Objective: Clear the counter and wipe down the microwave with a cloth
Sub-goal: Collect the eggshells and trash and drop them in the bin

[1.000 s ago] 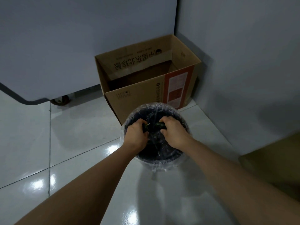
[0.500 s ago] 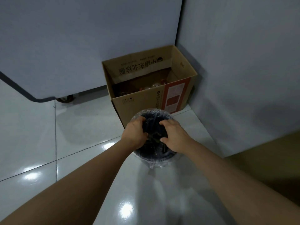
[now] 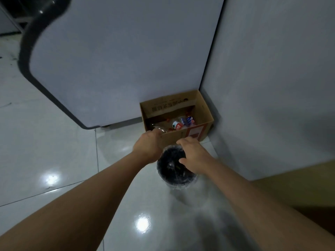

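Both hands have lifted out of the lined bin (image 3: 175, 171) since the earlier frame and now hover over its rim: left hand (image 3: 148, 146) with fingers curled under, holding nothing I can see, right hand (image 3: 193, 157) spread and relaxed. I judge the rubbish-dropping step done. Neither microwave, counter nor cloth is in view, so next I must turn back and find them. Beyond the bin stands the cardboard box (image 3: 204, 113) of bottles.

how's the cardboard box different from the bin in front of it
The cardboard box is brown and rectangular; the bin is dark and round. The box has no liner, while the bin has a clear plastic bag folded over its rim. The box holds bottles and packets; the bin's contents are too dark to make out. Both are open-topped and stand on the tiled floor near the corner.
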{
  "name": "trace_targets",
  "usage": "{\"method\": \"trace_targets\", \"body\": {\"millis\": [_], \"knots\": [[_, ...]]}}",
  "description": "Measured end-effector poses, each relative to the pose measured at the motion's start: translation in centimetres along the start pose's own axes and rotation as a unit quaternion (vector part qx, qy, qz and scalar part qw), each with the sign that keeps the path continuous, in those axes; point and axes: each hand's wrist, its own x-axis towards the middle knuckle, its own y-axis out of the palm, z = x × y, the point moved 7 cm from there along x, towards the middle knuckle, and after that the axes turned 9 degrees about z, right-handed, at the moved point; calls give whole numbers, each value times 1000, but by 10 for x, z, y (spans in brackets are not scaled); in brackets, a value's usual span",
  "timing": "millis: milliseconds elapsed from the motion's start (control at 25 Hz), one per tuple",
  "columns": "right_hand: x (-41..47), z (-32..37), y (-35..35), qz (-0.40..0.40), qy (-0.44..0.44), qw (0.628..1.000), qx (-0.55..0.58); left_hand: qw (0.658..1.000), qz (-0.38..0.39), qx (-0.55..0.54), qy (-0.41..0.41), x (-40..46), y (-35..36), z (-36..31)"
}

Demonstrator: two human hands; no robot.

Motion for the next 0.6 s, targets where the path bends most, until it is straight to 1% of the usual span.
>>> {"method": "trace_targets", "body": {"millis": [160, 360, 480, 600], "knots": [[-50, 63, -78, -7, -28, 999, -34, 1000, -12, 12, -13, -51, -94, -28], [-106, 131, -148, -21, -68, 997, -41, 999, -32, 26, -20, -114, -196, -59], [-133, 174, -185, -28, -92, 993, -62, 998, -41, 38, -36, -156, -246, -62], [-151, 214, -212, -16, -116, 990, -76, 995, -55, 53, -64, -197, -290, -53]]}}
